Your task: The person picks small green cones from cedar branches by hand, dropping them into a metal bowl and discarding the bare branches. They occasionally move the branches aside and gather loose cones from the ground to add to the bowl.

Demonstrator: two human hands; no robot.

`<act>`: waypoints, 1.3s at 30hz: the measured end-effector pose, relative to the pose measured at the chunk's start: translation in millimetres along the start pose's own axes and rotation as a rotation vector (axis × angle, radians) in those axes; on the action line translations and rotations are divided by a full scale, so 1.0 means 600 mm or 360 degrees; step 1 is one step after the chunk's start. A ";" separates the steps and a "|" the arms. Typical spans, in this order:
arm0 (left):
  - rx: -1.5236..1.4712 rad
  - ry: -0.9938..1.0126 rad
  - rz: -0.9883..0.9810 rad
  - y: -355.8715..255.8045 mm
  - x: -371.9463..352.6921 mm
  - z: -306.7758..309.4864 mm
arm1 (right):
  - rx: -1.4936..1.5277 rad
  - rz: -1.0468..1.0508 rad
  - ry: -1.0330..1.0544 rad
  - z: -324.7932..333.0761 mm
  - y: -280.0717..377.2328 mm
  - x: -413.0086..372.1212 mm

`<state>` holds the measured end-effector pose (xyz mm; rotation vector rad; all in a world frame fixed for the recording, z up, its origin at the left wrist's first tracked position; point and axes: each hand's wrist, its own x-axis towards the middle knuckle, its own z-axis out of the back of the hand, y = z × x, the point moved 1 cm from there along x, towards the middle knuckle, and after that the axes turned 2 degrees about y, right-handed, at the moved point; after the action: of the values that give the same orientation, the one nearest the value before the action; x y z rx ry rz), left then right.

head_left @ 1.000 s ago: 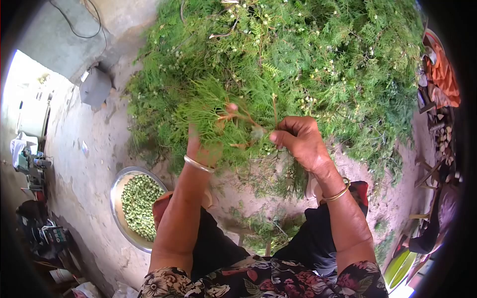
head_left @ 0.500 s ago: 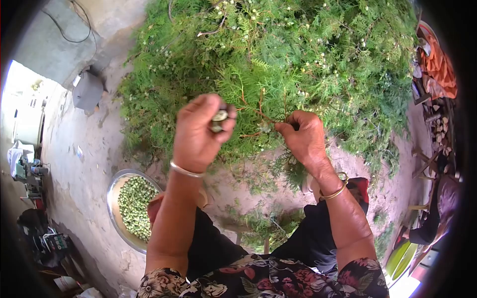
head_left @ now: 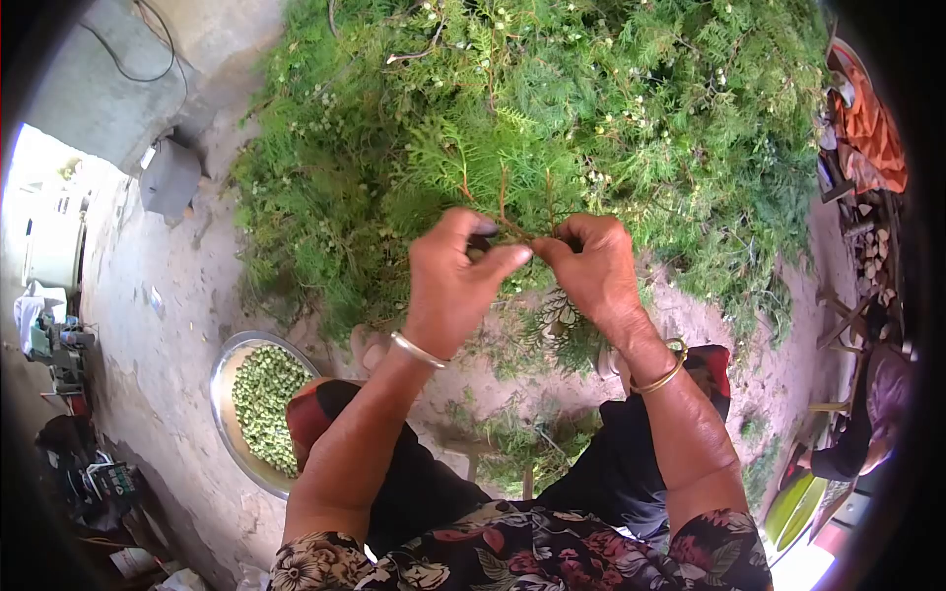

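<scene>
**Both hands back on the sprig**

The left hand (head_left: 451, 286) has swung back in from where it was raised half a second ago with a small green cone in its fingers. Its thumb and forefinger now pinch the sprig (head_left: 505, 202) just beside the right hand (head_left: 594, 271), whose grip is also pressed shut on the stem. The cone no longer shows, and I cannot tell whether it is in the palm. The sprig stands upright between the fingertips, in front of the pile (head_left: 631, 108). The bowl (head_left: 219, 389) of cones sits on the floor by the left knee.
</scene>
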<state>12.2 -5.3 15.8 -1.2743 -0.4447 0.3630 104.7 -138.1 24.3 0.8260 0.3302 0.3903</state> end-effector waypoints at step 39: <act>-0.0367 0.0328 0.0594 0.001 -0.042 -0.024 | 0.0704 -0.0196 -0.0078 0.038 -0.012 0.020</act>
<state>-2.2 -29.5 8.8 -1.6064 -0.0708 0.4975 126.5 -151.6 31.8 1.2388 0.4274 0.1813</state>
